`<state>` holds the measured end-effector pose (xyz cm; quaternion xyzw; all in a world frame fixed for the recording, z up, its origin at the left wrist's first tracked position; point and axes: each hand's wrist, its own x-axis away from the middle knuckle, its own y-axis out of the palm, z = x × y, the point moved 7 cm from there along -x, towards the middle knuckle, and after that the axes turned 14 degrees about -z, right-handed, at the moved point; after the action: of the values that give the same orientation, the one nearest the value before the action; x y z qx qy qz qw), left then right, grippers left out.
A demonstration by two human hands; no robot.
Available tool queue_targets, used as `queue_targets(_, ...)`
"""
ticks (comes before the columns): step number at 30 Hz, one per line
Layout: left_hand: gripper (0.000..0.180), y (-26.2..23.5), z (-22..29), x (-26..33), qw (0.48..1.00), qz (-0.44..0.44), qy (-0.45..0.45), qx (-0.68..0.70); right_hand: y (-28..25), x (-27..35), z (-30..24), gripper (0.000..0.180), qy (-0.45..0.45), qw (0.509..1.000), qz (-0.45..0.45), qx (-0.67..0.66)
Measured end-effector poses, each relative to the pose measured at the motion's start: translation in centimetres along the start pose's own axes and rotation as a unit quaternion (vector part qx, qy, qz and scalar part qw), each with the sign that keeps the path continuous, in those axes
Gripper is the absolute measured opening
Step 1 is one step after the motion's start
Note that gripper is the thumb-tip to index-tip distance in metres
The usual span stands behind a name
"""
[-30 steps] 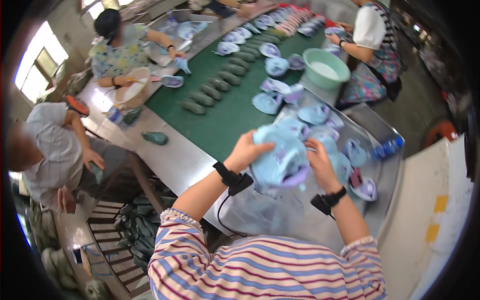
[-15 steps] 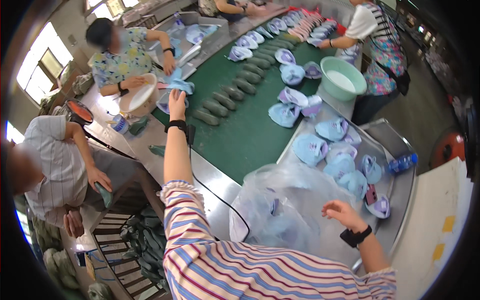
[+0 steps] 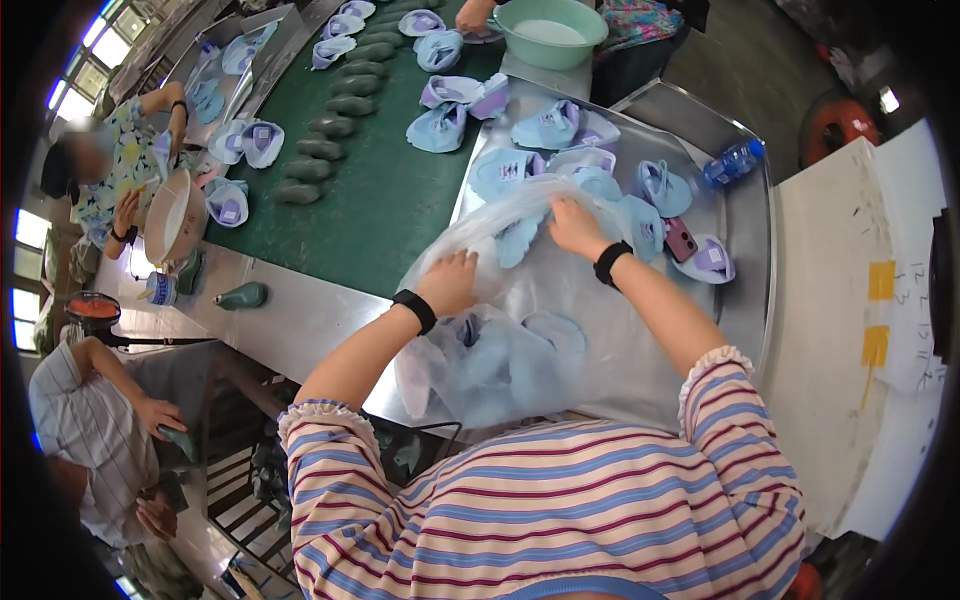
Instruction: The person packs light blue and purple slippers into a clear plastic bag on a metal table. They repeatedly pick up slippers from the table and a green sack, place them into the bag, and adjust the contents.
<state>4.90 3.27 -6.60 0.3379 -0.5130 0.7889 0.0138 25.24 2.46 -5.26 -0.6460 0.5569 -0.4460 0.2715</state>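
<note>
At frame centre, a large clear plastic bag lies on the steel worktable, holding several light-blue shoe uppers that show through the film; their exact count cannot be told. The left hand rests on the bag's upper left edge, fingers curled and pressed into the film. The right hand grips the bag's top edge, fingers bent and pinching the plastic. Each wrist carries one black band. Right of the bag lie one dark red phone and one clear water bottle. One green basin sits at upper centre.
</note>
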Motion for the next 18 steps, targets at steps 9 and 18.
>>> queue_targets(9, 0.043, -0.8, 0.4, -7.2, 0.983, -0.011, 0.008, 0.184, 3.2, -0.3, 0.9, 0.013, -0.207, 0.952, -0.06, -0.216)
queue_targets(18, 0.045, -4.0, 9.8, -2.3, 0.743, -0.058, 0.236, 0.623, -2.6, 6.9, -3.8, 0.034, -0.351, 0.624, -0.205, -0.667)
